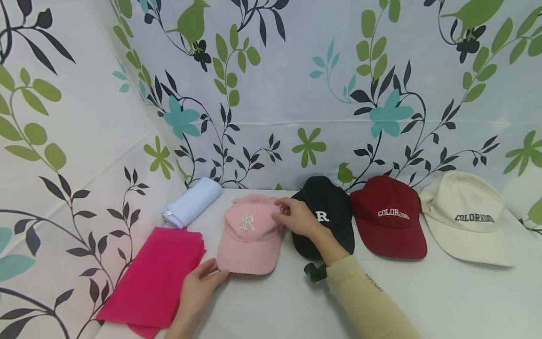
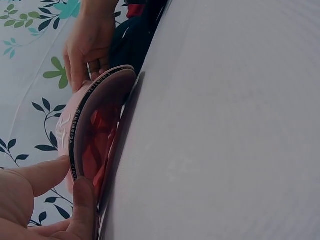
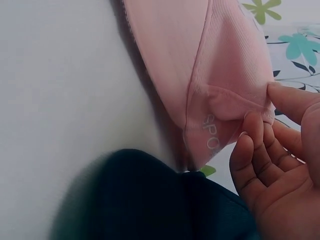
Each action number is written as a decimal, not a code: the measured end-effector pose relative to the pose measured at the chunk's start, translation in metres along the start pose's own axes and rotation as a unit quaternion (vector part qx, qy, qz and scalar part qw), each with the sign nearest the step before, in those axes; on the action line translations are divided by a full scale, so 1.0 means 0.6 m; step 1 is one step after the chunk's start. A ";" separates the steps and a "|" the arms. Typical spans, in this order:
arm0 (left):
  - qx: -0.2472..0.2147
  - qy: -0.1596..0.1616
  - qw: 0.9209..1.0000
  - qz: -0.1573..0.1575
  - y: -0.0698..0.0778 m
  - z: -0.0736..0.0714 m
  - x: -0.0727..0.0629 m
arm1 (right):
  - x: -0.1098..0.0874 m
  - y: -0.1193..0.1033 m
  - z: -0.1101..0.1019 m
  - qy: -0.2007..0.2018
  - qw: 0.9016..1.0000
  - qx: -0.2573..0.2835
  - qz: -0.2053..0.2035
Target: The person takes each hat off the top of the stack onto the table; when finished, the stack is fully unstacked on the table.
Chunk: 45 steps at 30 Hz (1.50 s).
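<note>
A pink cap (image 1: 251, 235) with a white R lies on the white table, brim toward me. At the left edge of its brim, my left hand (image 1: 201, 285) pinches the brim between thumb and fingers, as the left wrist view shows with the thumb (image 2: 47, 175) on top. My right hand (image 1: 298, 217) pinches the crown's right side; in the right wrist view its thumb and fingers (image 3: 255, 130) hold a fold of the pink fabric. The brim's dark lettered edge (image 2: 80, 112) is raised a little off the table in the left wrist view.
Right of the pink cap stand a black cap (image 1: 311, 216), a dark red cap (image 1: 391, 228) and a cream cap (image 1: 466, 226) in a row. To the left lie a folded bright pink cloth (image 1: 154, 278) and a rolled light blue cloth (image 1: 192, 202). A patterned curtain (image 1: 271, 89) hangs behind.
</note>
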<state>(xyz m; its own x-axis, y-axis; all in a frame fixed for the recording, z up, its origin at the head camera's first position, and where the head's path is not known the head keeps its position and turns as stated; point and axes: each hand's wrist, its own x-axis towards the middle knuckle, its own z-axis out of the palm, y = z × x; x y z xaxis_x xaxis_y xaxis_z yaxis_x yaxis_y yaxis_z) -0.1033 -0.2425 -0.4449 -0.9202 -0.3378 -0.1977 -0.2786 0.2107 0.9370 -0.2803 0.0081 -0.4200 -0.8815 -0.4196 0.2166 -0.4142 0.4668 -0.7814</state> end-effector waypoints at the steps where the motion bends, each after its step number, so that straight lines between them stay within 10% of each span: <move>1: -0.003 0.001 1.000 -0.001 0.000 0.002 0.001 | 0.001 -0.002 -0.002 0.000 1.000 -0.001 0.000; 45: -0.046 0.029 0.998 0.032 0.022 0.089 0.055 | 0.036 0.013 -0.051 0.041 0.997 -0.062 -0.011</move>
<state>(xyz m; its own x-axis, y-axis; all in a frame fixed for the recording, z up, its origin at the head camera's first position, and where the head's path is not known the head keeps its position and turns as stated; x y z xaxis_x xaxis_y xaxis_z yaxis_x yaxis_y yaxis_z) -0.1517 -0.2021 -0.4544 -0.9175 -0.3787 -0.1219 -0.1907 0.1498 0.9701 -0.3096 0.0262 -0.4033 -0.8850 -0.3682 0.2848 -0.4547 0.5523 -0.6988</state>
